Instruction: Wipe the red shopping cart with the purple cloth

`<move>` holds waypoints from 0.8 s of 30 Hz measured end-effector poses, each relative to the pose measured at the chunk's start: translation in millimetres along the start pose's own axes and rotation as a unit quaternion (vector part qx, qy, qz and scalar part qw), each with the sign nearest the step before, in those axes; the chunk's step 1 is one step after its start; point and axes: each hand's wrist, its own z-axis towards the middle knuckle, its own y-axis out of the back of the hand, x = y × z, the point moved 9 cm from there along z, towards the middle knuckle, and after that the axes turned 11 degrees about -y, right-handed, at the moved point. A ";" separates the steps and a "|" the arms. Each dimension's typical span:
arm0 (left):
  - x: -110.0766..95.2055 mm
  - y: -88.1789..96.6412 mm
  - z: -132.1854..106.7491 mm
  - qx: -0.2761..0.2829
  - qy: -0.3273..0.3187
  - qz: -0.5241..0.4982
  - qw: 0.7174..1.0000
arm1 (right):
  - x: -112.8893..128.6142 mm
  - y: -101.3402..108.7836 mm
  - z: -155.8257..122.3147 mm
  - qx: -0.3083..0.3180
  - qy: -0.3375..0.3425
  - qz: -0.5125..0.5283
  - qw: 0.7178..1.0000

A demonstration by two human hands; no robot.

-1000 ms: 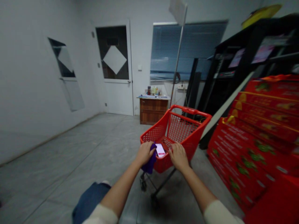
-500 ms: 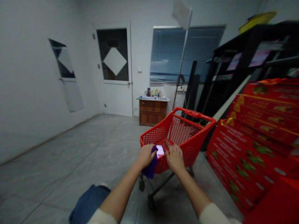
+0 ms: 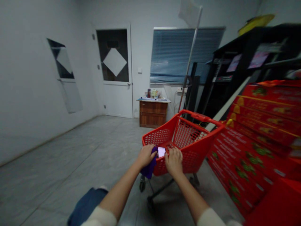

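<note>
Handle end of the red shopping cart had swung over to the right since a second earlier, while the end nearest the person pretty much stayed put. Tall pole with the pale sign shifted right along with it and leaned more, and the right hand ended up a bit closer to the left one.

So, hands: left hand had its fingers closed on a purple cloth, bunched up at the cart's near rim, with the loose part hanging down outside. Right hand was gripping that same rim, fingers curled over it, though I couldn't tell how tightly. Phone with a lit screen sat between the two hands, just inside the near end. Couldn't tell what was holding it up, tbh.

Cart stood on the grey floor, its handle at the far end. To the right was a big stack of red boxes, with a black shelf behind. Wooden cabinet with small bottles on top stood farther back, between the white door and the pole.
</note>
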 end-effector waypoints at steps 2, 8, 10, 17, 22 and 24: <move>-10.1 -4.1 -0.3 0.002 -0.006 -0.006 1.000 | 1.8 -1.0 -0.9 0.005 -0.013 -0.009 1.000; -12.4 -1.3 -4.4 0.006 -0.037 -0.067 0.997 | 3.7 5.8 -1.4 0.044 -0.004 -0.024 0.999; -0.9 3.2 -4.8 0.010 -0.041 -0.086 0.995 | 5.7 9.7 2.1 0.079 0.034 -0.024 0.996; 20.5 11.8 3.1 0.050 0.004 -0.082 0.995 | -9.7 23.2 35.2 0.110 0.104 -0.071 0.986; 3.8 0.5 12.6 0.067 0.149 0.059 0.985 | -7.6 18.6 37.7 0.121 0.087 -0.082 0.985; -10.5 -2.0 20.1 0.044 0.176 0.094 0.979 | -3.7 19.0 35.6 0.120 0.082 -0.082 0.986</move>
